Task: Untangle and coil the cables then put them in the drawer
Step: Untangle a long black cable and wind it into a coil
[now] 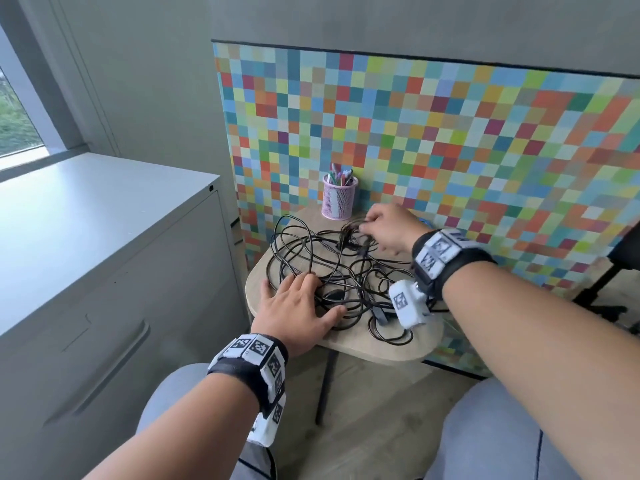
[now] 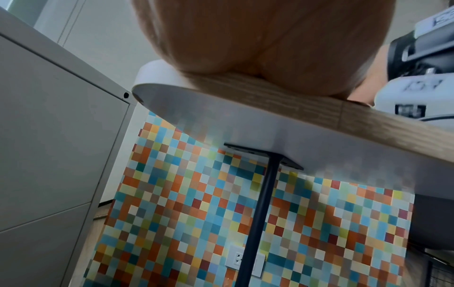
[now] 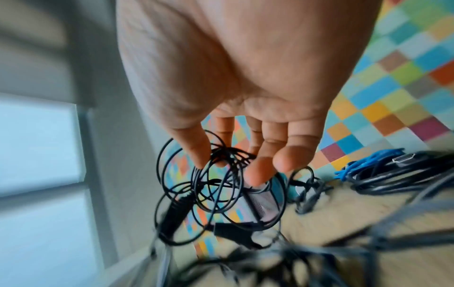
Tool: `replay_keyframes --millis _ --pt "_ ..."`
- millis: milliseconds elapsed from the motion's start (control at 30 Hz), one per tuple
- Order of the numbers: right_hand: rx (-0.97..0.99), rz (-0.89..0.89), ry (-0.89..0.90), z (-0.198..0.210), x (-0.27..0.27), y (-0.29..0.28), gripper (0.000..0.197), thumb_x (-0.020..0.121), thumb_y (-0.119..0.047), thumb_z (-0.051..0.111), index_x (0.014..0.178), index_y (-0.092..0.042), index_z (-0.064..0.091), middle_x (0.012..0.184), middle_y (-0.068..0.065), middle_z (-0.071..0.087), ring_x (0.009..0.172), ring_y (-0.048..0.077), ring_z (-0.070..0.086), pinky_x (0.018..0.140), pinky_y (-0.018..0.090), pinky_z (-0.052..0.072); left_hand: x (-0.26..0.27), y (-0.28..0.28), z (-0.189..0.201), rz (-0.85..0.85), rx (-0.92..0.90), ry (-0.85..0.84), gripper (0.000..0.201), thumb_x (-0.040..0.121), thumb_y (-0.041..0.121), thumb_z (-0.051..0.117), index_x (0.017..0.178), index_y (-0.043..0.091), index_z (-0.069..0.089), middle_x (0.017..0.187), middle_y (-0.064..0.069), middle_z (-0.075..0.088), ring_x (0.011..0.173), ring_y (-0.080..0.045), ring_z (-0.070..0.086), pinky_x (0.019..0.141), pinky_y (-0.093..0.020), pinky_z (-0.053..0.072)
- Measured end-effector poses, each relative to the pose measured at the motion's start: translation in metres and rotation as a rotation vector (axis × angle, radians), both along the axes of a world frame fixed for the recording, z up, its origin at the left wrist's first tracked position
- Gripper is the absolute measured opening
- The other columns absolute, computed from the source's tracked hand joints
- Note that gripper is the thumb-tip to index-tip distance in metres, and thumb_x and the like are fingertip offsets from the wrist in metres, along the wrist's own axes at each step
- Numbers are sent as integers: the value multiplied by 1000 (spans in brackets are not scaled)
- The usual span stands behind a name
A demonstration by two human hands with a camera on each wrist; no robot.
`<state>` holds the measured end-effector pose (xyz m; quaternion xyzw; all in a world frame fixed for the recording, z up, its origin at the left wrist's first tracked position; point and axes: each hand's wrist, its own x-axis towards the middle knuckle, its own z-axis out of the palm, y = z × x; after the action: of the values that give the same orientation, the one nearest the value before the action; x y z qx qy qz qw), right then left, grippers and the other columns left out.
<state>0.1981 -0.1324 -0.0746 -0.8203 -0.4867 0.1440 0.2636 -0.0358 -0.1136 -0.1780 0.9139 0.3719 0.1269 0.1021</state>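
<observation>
Now: separating one thin black cable bundle from the black cable tangle, frame centre.
Left hand flat, fingers spread, pins tangle; right hand pinches bundle — lift slowly, watch snags.

Left hand rests on the table edge (black leg beneath).

The head view looks steeply down on the small wooden table, the left wrist view peers up from below the table's edge, and the right wrist view looks closely along the fingers at the same tabletop.
</observation>
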Motion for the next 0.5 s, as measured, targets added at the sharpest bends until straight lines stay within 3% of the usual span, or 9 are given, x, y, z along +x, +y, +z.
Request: replay_keyframes --millis 67,133,200,300,400,500 --pt "146 -62 153 16 9 -9 5 99 -22 64 96 -18 62 89 4 66 69 21 67 49 27 46 0 -1 1 0 0 9 66 90 83 28 129 31 42 138 13 50 138 -13 40 123 -58 11" --pt "304 -94 192 33 15 -18 4 100 -21 65 99 -18 63 87 2 65 65 19 69 44 25 46 0 -2 3 0 -1 2 64 91 83 29 126 32 43 136 14 51 137 -13 40 123 -57 11" --pt "479 -131 208 51 17 -25 8 100 -24 65 95 -20 61 85 2 67 57 17 68 42 23 45 0 -3 4 0 -20 -15 57 90 83 30 118 35 43 133 16 52 135 -11 42 123 -56 12" --pt "692 -171 278 70 7 -39 14 100 -27 62 88 -19 59 77 3 67 47 24 64 44 30 47 -1 -7 7 -4 -48 -46 58 90 83 32 127 38 40 137 17 52 137 -10 43 123 -54 12" --pt "673 -97 321 65 -15 -57 17 102 -26 61 87 -19 61 76 8 67 42 22 59 40 27 43 -2 -10 13 -11 -126 -174 58 92 78 41 137 43 39 142 15 53 136 -11 47 123 -50 18" --pt "588 -64 426 37 -33 -74 16 102 -26 64 93 -14 66 73 8 64 39 18 53 42 23 38 -4 -8 20 56 -277 -438 44 90 71 52 124 44 54 134 14 58 123 -15 58 113 -47 40"
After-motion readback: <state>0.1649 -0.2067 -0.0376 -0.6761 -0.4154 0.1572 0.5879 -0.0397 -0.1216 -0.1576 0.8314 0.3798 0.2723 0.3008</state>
